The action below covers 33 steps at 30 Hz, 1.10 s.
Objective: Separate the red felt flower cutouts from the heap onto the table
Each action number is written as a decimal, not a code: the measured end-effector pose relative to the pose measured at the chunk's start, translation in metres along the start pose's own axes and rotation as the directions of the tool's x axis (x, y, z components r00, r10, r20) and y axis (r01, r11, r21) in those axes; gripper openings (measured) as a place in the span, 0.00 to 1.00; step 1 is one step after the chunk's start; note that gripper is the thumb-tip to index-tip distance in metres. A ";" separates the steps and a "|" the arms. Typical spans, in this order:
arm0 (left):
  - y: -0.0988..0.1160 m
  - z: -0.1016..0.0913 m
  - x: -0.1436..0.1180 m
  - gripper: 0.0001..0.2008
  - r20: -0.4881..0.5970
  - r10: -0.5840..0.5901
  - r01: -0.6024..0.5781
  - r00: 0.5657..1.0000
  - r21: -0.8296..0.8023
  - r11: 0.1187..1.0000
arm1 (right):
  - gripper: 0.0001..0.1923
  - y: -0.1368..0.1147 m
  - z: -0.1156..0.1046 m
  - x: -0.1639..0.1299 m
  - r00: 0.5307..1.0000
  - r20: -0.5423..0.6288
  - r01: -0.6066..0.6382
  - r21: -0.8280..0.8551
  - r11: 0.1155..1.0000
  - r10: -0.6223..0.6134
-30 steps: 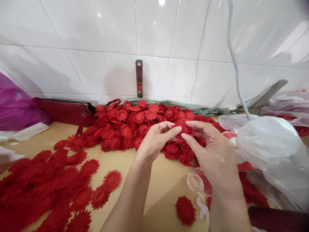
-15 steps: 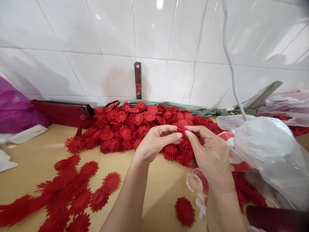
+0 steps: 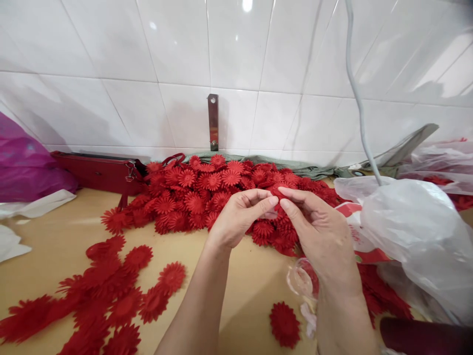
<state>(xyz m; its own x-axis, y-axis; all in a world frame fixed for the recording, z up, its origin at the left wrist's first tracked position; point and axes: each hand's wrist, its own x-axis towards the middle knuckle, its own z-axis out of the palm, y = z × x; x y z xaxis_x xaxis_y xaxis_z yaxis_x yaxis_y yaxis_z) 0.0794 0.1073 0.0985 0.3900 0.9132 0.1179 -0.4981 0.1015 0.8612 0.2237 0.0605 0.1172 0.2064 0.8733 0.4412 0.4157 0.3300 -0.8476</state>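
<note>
Both hands meet in front of a heap of red artificial flowers (image 3: pixel 194 202). Thumb and fingers of my left hand (image 3: pixel 240 212) pinch the left side of a red petal piece (image 3: pixel 280 195). My right hand (image 3: pixel 318 222) grips the same piece from the right between thumb and forefinger. Its outline blends into the heap behind, and the fingers cover part of it. A single red flower piece (image 3: pixel 284 324) lies flat on the table below. Beside my right wrist is a clear round plastic container (image 3: pixel 300 278), partly hidden by the forearm.
Loose red petal layers (image 3: pixel 107 291) spread over the table's left side. A red purse (image 3: pixel 98 172) and a purple bag (image 3: pixel 29 158) stand behind. White plastic bags (image 3: pixel 417 231) crowd the right, below a hanging grey cable (image 3: pixel 356 88). The tiled wall (image 3: pixel 236 49) closes the back.
The fingers have shifted slightly on the petal piece; the right forefinger and thumb have parted a little more. The whole view has slid slightly. Things on the table stay put.
</note>
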 end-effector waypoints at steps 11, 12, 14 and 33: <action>0.001 0.006 0.000 0.17 -0.023 -0.070 0.069 0.997 -0.043 0.997 | 0.08 -0.005 0.005 -0.002 0.985 -0.122 0.091 -0.245 0.965 -0.123; 0.001 0.005 0.000 0.16 -0.022 -0.076 0.075 0.997 -0.046 0.996 | 0.08 -0.004 0.006 -0.002 0.983 -0.126 0.093 -0.276 0.957 -0.132; 0.000 0.004 0.000 0.15 -0.026 -0.084 0.083 0.996 -0.050 0.995 | 0.09 -0.001 0.006 -0.001 0.981 -0.129 0.099 -0.318 0.943 -0.146; -0.005 0.002 0.002 0.14 -0.038 -0.015 0.015 0.999 -0.002 1.000 | 0.08 0.000 0.007 0.000 0.983 -0.133 0.106 -0.165 0.981 -0.129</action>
<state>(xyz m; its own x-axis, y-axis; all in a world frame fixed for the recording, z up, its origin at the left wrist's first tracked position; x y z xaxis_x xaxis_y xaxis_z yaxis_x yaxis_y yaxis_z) 0.0840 0.1083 0.0954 0.3679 0.9258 0.0864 -0.4941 0.1159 0.8616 0.2174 0.0633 0.1156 0.2675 0.7679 0.5820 0.5753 0.3572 -0.7358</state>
